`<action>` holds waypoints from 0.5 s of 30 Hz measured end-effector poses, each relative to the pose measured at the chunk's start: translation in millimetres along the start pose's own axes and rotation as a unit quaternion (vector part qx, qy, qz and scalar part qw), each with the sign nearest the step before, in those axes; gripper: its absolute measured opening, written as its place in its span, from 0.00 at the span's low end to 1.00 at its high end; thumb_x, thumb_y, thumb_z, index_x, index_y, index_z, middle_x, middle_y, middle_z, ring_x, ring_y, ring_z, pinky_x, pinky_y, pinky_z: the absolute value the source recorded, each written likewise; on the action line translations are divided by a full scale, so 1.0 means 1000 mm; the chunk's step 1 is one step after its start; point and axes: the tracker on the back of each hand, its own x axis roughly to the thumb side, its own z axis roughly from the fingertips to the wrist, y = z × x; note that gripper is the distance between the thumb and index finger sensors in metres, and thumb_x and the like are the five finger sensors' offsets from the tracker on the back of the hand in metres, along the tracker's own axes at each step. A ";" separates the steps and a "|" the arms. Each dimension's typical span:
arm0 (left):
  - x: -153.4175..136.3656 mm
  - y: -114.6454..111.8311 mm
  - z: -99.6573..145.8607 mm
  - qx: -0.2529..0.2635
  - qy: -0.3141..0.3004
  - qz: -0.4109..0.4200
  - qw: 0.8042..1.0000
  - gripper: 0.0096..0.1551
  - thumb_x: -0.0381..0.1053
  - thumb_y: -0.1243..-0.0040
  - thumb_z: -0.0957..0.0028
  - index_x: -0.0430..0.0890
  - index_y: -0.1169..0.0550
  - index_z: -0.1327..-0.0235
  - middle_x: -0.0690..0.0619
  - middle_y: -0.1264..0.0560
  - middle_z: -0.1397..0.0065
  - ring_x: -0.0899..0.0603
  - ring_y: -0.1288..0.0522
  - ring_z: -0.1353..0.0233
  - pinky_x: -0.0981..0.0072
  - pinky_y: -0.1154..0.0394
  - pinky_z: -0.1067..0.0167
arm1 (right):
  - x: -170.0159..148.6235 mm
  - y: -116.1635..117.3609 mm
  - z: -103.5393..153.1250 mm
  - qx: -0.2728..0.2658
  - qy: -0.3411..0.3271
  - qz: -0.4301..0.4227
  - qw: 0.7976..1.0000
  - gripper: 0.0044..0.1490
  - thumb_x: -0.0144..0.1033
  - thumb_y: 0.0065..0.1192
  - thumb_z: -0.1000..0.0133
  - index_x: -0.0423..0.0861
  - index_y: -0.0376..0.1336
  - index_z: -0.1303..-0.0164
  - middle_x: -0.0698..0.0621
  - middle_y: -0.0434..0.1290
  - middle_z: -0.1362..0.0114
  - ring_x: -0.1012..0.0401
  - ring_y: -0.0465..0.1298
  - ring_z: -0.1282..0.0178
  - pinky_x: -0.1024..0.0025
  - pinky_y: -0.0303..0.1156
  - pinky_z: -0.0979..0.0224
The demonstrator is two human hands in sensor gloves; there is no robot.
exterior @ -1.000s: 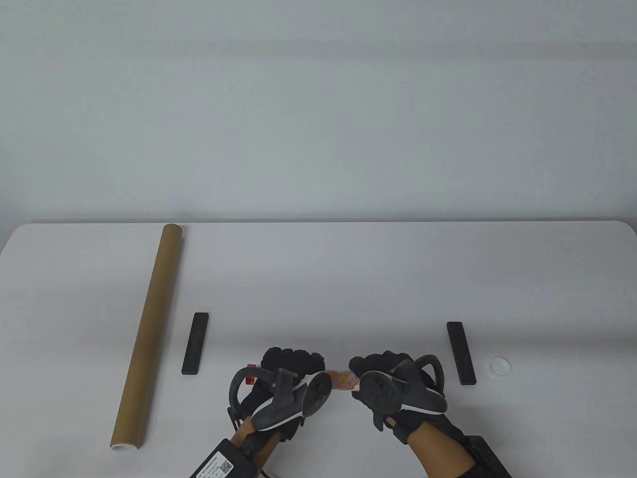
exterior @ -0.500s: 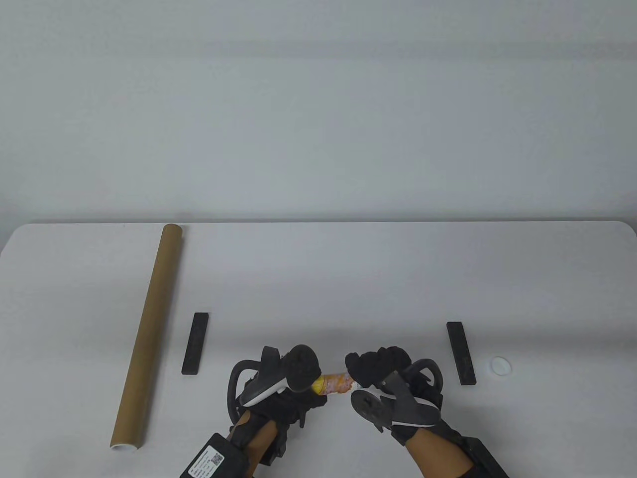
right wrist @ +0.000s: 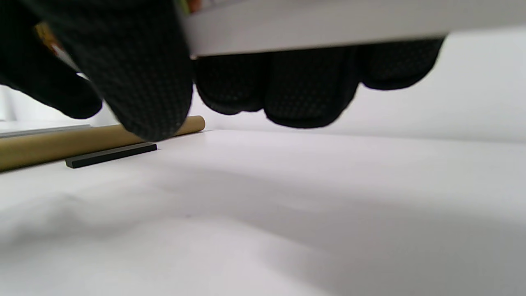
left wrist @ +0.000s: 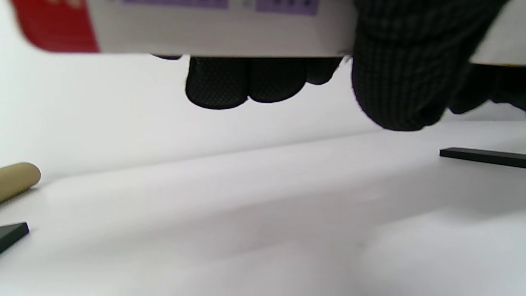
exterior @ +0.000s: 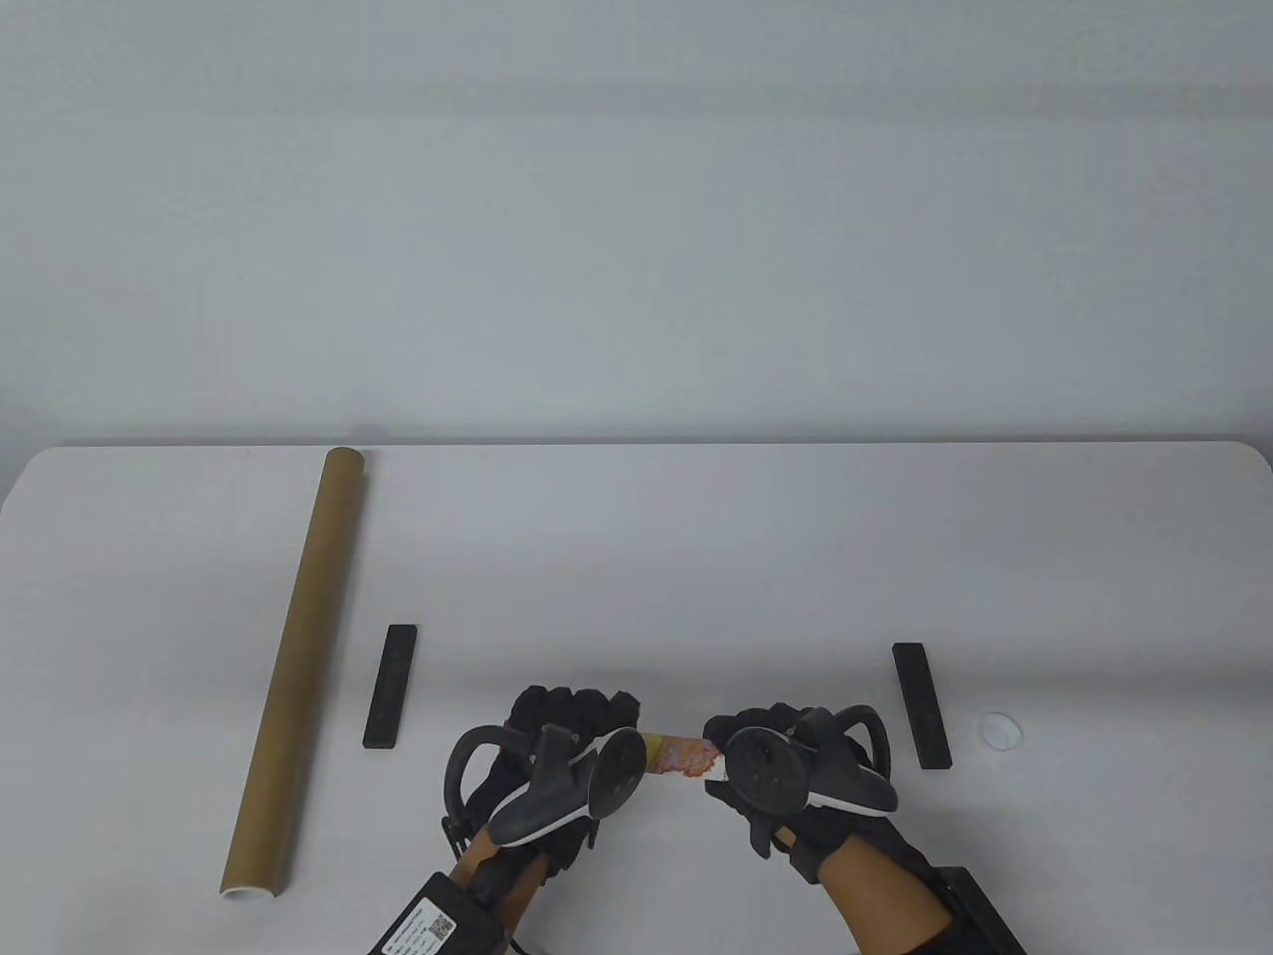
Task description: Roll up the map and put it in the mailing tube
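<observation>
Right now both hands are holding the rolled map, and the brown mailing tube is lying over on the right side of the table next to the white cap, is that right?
Not quite. The mailing tube lies on the left side of the table, as the table view shows, far from the white cap on the right. The rest holds: the left hand and right hand both hold the rolled map.

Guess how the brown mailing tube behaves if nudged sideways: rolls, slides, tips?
Likely rolls: the mailing tube is a long round cylinder lying flat on the table. Tipping looks unlikely, since it already lies on its side. Probably stiff and light for its length, as it looks like hollow cardboard.
</observation>
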 end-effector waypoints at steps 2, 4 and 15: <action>-0.002 0.002 0.000 0.013 0.001 -0.008 1.000 0.40 0.72 0.24 0.67 0.67 0.25 0.38 0.61 0.19 0.40 0.49 0.17 0.36 0.54 0.28 0.28 | -0.002 0.001 0.000 0.004 0.003 -0.015 1.000 0.36 0.48 0.81 0.50 0.39 0.74 0.38 0.49 0.81 0.49 0.51 0.84 0.55 0.45 0.76 0.42; -0.002 0.002 0.001 0.024 -0.006 -0.016 1.000 0.36 0.71 0.23 0.67 0.66 0.22 0.42 0.62 0.17 0.47 0.50 0.15 0.43 0.56 0.26 0.30 | -0.003 0.001 0.000 0.004 0.002 -0.019 1.000 0.36 0.48 0.81 0.51 0.39 0.74 0.38 0.49 0.81 0.50 0.51 0.84 0.55 0.45 0.76 0.42; 0.001 0.000 -0.003 -0.034 0.004 0.017 0.999 0.28 0.70 0.23 0.66 0.65 0.17 0.52 0.62 0.16 0.54 0.51 0.14 0.51 0.58 0.24 0.34 | 0.016 -0.002 0.002 -0.041 -0.017 0.061 0.997 0.45 0.50 0.78 0.49 0.38 0.67 0.26 0.42 0.76 0.35 0.42 0.79 0.40 0.36 0.68 0.35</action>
